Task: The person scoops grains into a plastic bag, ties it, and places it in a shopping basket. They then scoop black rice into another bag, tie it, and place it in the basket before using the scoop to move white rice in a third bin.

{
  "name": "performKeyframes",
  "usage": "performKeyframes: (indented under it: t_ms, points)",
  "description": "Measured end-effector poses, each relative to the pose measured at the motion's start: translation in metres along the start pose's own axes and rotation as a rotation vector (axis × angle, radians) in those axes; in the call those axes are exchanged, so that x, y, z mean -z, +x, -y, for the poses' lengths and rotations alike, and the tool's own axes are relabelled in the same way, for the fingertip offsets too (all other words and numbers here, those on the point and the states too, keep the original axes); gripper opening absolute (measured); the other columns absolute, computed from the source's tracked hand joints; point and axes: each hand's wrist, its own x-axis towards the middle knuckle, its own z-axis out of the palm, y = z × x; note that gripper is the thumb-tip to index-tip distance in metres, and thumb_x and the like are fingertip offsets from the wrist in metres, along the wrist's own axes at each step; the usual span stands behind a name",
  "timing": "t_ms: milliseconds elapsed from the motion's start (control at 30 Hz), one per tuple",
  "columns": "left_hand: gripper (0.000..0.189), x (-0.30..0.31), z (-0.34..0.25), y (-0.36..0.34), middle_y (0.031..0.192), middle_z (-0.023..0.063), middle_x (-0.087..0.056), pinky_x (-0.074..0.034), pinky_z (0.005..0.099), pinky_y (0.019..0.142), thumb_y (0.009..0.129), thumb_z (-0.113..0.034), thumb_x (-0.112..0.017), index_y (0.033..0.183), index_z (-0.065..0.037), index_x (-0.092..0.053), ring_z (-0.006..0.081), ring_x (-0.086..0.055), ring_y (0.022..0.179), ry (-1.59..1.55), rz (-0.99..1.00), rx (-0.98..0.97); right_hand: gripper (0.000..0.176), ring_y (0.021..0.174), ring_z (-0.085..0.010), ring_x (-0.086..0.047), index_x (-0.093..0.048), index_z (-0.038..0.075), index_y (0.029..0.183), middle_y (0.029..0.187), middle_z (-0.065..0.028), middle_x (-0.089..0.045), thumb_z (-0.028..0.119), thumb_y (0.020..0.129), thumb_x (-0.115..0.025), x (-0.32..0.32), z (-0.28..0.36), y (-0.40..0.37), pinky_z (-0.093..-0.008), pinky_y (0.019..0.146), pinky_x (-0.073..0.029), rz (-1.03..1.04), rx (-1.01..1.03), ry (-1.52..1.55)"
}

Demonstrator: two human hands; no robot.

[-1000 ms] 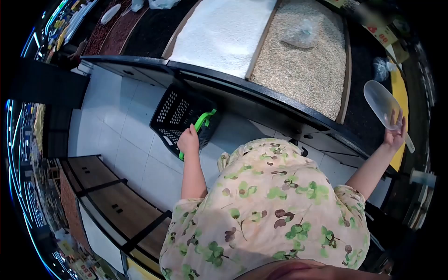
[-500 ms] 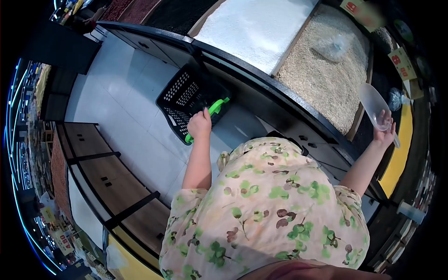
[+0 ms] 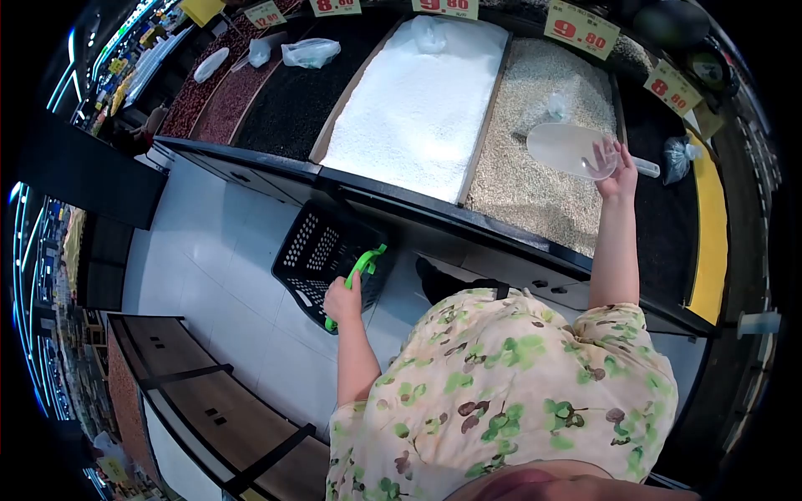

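Note:
My left hand [image 3: 342,298] is closed around the green handle [image 3: 365,265] of a black shopping basket [image 3: 311,250], which hangs tilted at my side with its perforated walls showing. My right hand [image 3: 616,171] grips a clear plastic scoop [image 3: 564,149], with some fingers visible through it. The scoop is over the bin of beige grain [image 3: 535,188], and nothing shows inside it. A knotted plastic bag [image 3: 553,108] lies on that grain, partly behind the scoop.
Left of the grain are bins of white grains [image 3: 409,108], black grains [image 3: 292,100] and dark red goods [image 3: 219,83]. Price signs [image 3: 582,32] stand along the back. A knotted bag [image 3: 678,159] lies at right. Another wooden counter [image 3: 225,401] stands at lower left.
My right hand has brought the scoop leftward from the dark bin at the right to over the beige grain. My view has turned toward the bins. The left hand keeps the basket handle.

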Motion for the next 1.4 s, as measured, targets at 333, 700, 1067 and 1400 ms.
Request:
performKeyframes:
  t_ms: [333, 700, 1067, 1400]
  points:
    - [0.048, -0.004, 0.019, 0.057, 0.072, 0.0119, -0.064, -0.047, 0.0438, 0.056, 0.08, -0.055, -0.055, 0.072, -0.008, -0.064, 0.0321, -0.062, 0.067, 0.02, -0.016, 0.051, 0.015, 0.104, -0.0236, -0.056, -0.052, 0.016, 0.099, 0.117, -0.0048, -0.058, 0.025, 0.092, -0.044, -0.073, -0.096, 0.043, -0.0594, 0.088, -0.037, 0.059, -0.104, -0.013]
    - [0.05, -0.024, 0.071, 0.139, 0.07, 0.0128, -0.063, -0.046, 0.0454, 0.058, 0.08, -0.057, -0.053, 0.077, -0.009, -0.066, 0.0334, -0.061, 0.067, 0.073, 0.05, 0.135, 0.024, 0.108, -0.0182, -0.052, -0.053, 0.011, 0.107, 0.115, -0.0037, -0.059, 0.027, 0.094, -0.041, -0.123, -0.166, 0.086, -0.0491, 0.088, -0.04, 0.028, -0.128, -0.209]
    - [0.053, -0.027, 0.089, 0.179, 0.075, 0.0169, -0.063, -0.043, 0.0494, 0.059, 0.089, -0.053, -0.042, 0.08, -0.007, -0.066, 0.0395, -0.058, 0.069, 0.014, 0.028, 0.183, 0.02, 0.107, -0.0194, -0.054, -0.053, 0.01, 0.105, 0.115, -0.0049, -0.059, 0.023, 0.092, -0.044, -0.128, -0.167, 0.102, -0.0483, 0.086, -0.042, -0.062, -0.106, -0.12]
    - [0.025, 0.022, -0.008, 0.228, 0.1, 0.0137, -0.061, -0.046, 0.0336, 0.078, 0.082, -0.012, -0.061, 0.103, 0.0, -0.06, 0.0243, -0.057, 0.09, -0.726, -0.136, -0.071, 0.014, 0.103, -0.0239, -0.059, -0.052, 0.01, 0.101, 0.113, -0.0122, -0.06, 0.018, 0.091, -0.046, -0.119, -0.117, 0.066, -0.048, 0.078, -0.049, 0.09, 0.077, 0.079]
